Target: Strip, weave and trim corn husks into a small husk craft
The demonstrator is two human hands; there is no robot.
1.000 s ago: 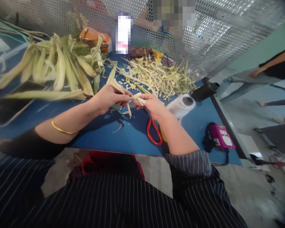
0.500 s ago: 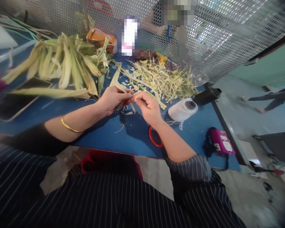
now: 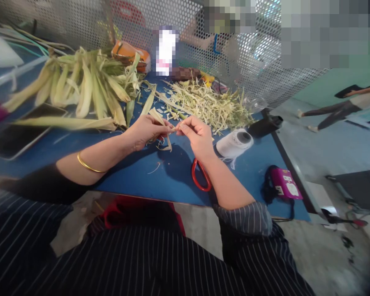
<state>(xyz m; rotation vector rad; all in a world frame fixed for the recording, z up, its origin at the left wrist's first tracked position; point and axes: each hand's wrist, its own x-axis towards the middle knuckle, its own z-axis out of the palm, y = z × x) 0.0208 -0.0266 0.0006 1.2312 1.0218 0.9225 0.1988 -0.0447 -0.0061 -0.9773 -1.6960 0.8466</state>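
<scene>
My left hand [image 3: 148, 130] is closed around a pale corn husk piece [image 3: 156, 115], whose strips stick out above and hang below the fingers. Thumb and fingers of my right hand [image 3: 197, 135] pinch a thin end of the same husk, just right of the left fingertips. A red loop handle [image 3: 200, 184], like that of scissors, lies under my right wrist, its other parts hidden. To the right lies a cone of white thread [image 3: 234, 144]. A heap of shredded husk strips [image 3: 209, 105] lies beyond my hands, and a pile of whole corn husks [image 3: 88, 88] at the left.
A dark-screened tablet [image 3: 24, 131] lies at the left beneath a husk. Behind a black cone [image 3: 268, 125] is the blue table's [image 3: 135, 176] right edge. A purple box [image 3: 286, 183] with a black strap sits near that edge. A perforated metal screen [image 3: 179, 12] borders the back.
My right hand has moved slightly right, drawing away from the left with the husk end. More of the red handle shows. A person in the background at right has come further into view.
</scene>
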